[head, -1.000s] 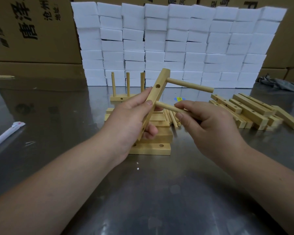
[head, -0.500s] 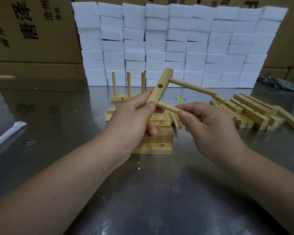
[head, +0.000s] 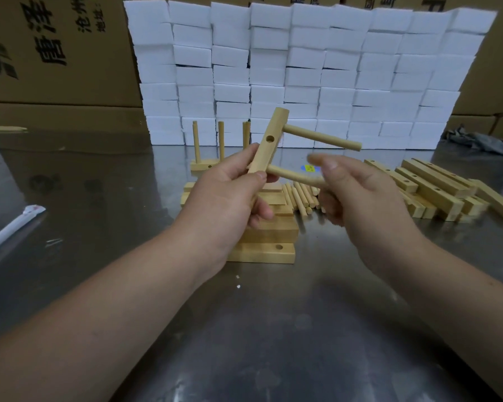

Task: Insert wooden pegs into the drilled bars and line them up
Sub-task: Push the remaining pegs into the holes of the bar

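My left hand (head: 230,192) grips the lower end of a drilled wooden bar (head: 269,140), held tilted above the steel table. One peg (head: 323,137) sticks out of the bar's top hole toward the right, and the middle hole is bare. A second peg (head: 291,174) sits in a lower hole and points at my right hand (head: 363,198). That hand is blurred, its forefinger lifted above the peg's free end and its fingers loose. Loose pegs (head: 299,195) lie on the table behind my hands.
A stack of drilled bars (head: 267,236) sits under my left hand. A bar with three upright pegs (head: 206,163) stands behind. More bars (head: 436,187) are piled at the right. White foam blocks (head: 302,68) wall the back, and a white wrapped stick (head: 12,227) lies left.
My right hand pinched the lower peg and pushed it into the bar. Now its forefinger has lifted off the peg. The bar is raised slightly.
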